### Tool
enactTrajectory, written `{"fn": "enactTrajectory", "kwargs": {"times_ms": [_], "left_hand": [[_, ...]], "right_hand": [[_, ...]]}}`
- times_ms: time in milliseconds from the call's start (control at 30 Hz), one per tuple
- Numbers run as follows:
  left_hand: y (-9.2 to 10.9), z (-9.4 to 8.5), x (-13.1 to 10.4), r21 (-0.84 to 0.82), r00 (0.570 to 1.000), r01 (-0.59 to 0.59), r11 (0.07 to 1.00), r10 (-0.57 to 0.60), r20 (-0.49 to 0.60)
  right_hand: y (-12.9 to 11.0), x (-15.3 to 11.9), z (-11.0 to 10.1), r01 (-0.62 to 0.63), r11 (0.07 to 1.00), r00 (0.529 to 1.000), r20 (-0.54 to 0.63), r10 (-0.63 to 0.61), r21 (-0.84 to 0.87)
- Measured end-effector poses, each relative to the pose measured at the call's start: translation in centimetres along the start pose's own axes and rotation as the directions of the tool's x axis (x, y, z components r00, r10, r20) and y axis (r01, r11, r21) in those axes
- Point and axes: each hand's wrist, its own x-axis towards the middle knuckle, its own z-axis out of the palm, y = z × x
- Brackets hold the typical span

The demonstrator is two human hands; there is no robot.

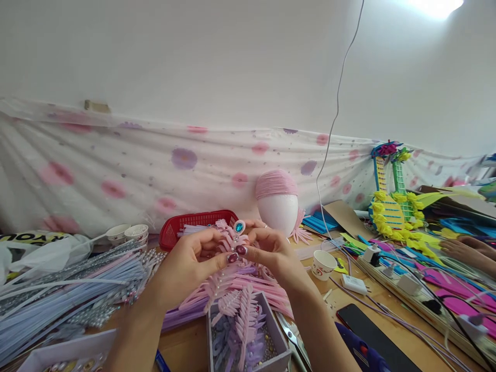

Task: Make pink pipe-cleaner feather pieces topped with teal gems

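Note:
A pink pipe-cleaner ornament (234, 240), leaf-like in its layers and topped by a blue gem, is pinched between both hands in the middle of the head view. My left hand (203, 253) grips its left side, thumb in front. From the right, my right hand (263, 248) presses its thumb close beside the left one; the other fingers are partly hidden behind the ornament. Just below stands a grey box (277, 338) with pink and lilac feather-shaped pieces and beads. Pink pipe cleaners (267, 289) lie behind that box.
Bundled pipe cleaners (101, 279) cover the left side, near paper cups (135, 232). A red basket (170, 227) and a white foam head (277, 206) stand behind. To the right are scissors (290, 336), a phone (372, 336), a power strip (411, 289) and another person's hand (465, 250).

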Motion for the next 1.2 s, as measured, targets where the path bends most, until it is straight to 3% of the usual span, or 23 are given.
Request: {"fn": "enactTrajectory", "kwargs": {"times_ms": [233, 633, 867, 1200], "left_hand": [[-0.8, 0.3, 0.3, 0.084, 0.997, -0.017, 0.996, 0.023, -0.078], [-0.7, 1.5, 0.6, -0.042, 0.983, -0.07, 0.997, 0.061, -0.174], [-0.6, 1.2, 0.8, -0.097, 0.987, -0.036, 0.995, 0.02, -0.162], [-0.8, 0.7, 0.5, -0.031, 0.99, -0.046, 0.998, 0.041, -0.136]], "right_hand": [[0.9, 0.3, 0.2, 0.06, 0.997, 0.989, -0.133, -0.065, -0.037], [1.3, 0.5, 0.5, 0.093, 0.994, 0.971, -0.226, -0.076, 0.063], [0.4, 0.2, -0.5, 0.014, 0.999, 0.999, -0.04, -0.016, -0.043], [-0.2, 0.1, -0.8, 0.019, 0.987, 0.999, -0.034, -0.025, -0.157]]}}
